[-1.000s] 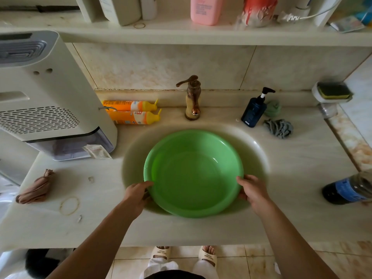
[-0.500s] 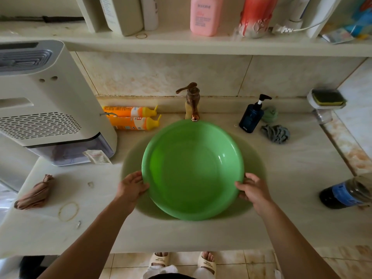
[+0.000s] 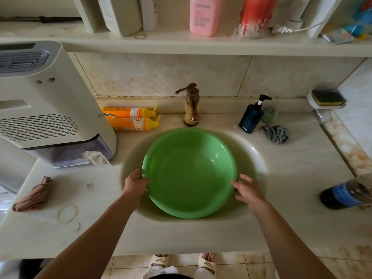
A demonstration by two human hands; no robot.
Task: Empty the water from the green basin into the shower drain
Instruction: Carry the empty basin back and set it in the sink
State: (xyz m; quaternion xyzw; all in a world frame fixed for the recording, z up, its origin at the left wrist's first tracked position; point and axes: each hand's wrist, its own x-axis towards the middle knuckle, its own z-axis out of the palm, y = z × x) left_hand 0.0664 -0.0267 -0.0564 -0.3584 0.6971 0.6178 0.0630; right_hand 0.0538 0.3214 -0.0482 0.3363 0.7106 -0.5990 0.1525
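Observation:
The round green basin (image 3: 189, 172) sits tilted inside the pale sink bowl (image 3: 255, 156), below the brass tap (image 3: 191, 105). A faint ring shows inside the basin; the water itself is hard to make out. My left hand (image 3: 135, 183) is closed on the basin's left rim, thumb over the edge. At the right rim, my right hand (image 3: 248, 190) rests against the edge with its fingers spread, not wrapped around it. No shower drain is in view.
A white appliance (image 3: 46, 109) stands on the counter at left, two orange tubes (image 3: 130, 118) beside it. A blue pump bottle (image 3: 251, 117) and grey cloth (image 3: 275, 133) lie right of the tap, a dark bottle (image 3: 346, 194) at far right. A shelf (image 3: 181, 44) of bottles hangs overhead.
The basin rose out of the sink toward the tap half a second ago and has dropped back into the bowl. My right hand's fingers have spread apart on the rim.

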